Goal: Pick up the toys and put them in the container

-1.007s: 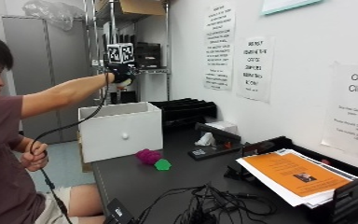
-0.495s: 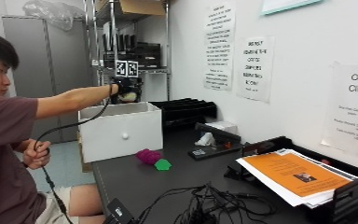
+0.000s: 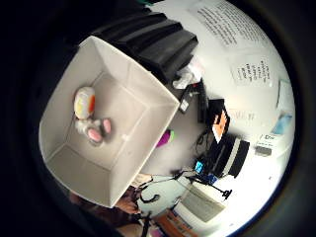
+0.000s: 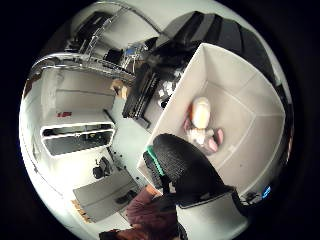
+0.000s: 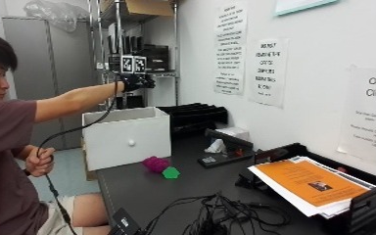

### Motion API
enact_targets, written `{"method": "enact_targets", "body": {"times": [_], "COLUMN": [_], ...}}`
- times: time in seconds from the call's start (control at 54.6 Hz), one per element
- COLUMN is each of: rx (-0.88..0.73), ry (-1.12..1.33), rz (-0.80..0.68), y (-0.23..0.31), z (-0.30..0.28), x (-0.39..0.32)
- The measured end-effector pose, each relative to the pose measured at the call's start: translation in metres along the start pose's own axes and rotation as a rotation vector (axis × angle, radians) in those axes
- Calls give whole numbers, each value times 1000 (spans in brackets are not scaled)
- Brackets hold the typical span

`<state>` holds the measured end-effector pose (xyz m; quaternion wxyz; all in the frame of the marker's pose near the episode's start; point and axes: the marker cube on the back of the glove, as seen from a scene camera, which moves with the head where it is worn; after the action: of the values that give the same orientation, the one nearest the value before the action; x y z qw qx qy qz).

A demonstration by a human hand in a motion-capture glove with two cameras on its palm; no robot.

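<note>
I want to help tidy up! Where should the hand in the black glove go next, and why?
Probably down to the magenta toy beside the white box. The gloved hand is above the box, one toy already lies inside, and the magenta and green toys remain on the table.

A stack of papers with an orange sheet on top lies in a black tray on the dark table. Tangled black cables lie near its front edge, and printed notices hang on the white wall.
</note>
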<state>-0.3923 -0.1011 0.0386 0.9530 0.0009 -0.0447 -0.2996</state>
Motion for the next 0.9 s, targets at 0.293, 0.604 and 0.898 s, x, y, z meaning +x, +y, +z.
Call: {"method": "enact_targets", "body": {"times": [0.293, 0.604, 0.898], "rx": [6, 36, 16], "ry": [124, 142, 126], "rz": [151, 281, 249], "y": [34, 108, 138], "z": [-55, -59, 43], "x": [53, 163, 229]}}
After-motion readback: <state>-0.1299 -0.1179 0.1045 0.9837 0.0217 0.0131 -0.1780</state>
